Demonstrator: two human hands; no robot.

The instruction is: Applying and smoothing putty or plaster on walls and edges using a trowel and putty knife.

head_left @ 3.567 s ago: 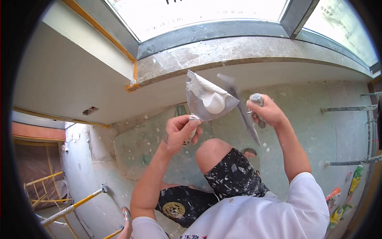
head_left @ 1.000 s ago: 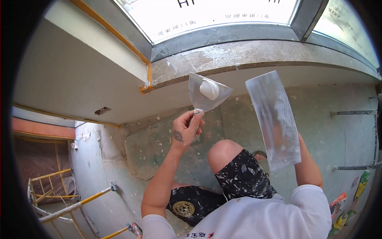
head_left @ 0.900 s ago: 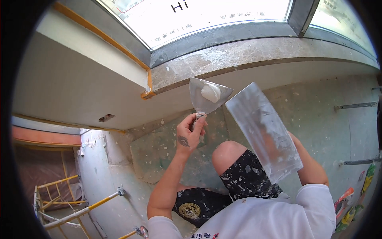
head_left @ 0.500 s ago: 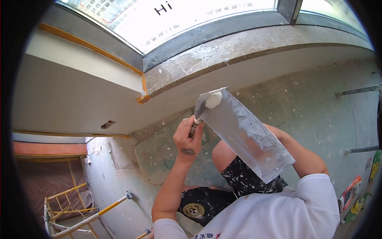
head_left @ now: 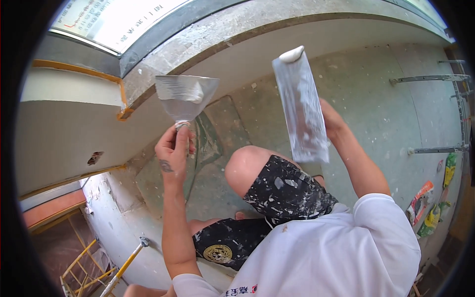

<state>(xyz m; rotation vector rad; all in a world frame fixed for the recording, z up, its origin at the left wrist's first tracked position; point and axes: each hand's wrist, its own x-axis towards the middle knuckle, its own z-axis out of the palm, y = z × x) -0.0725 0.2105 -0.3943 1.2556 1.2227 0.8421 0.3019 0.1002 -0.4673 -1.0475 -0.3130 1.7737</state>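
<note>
My left hand (head_left: 173, 143) is closed round the handle of a wide putty knife (head_left: 179, 105), blade pointing away from me. White putty (head_left: 196, 94) is smeared across that blade. To the right, a long rectangular plastering trowel (head_left: 299, 114) is held in my right hand (head_left: 332, 121). Its streaked metal face is turned up at me, so the handle and most of my right fingers are hidden behind it. A thick lump of white putty (head_left: 292, 54) sits on the trowel's far end. The two tools are apart.
A stone window sill (head_left: 198, 44) and the pale wall under it run across ahead. Yellow tape (head_left: 122, 101) edges the left corner. A yellow scaffold frame (head_left: 89, 267) stands lower left. Metal brackets (head_left: 430, 79) and colourful bags (head_left: 431, 220) are at the right.
The putty knife has come away from the trowel's far end and moved left, now carrying putty. The trowel has swung more upright and to the right. The whole view has shifted.
</note>
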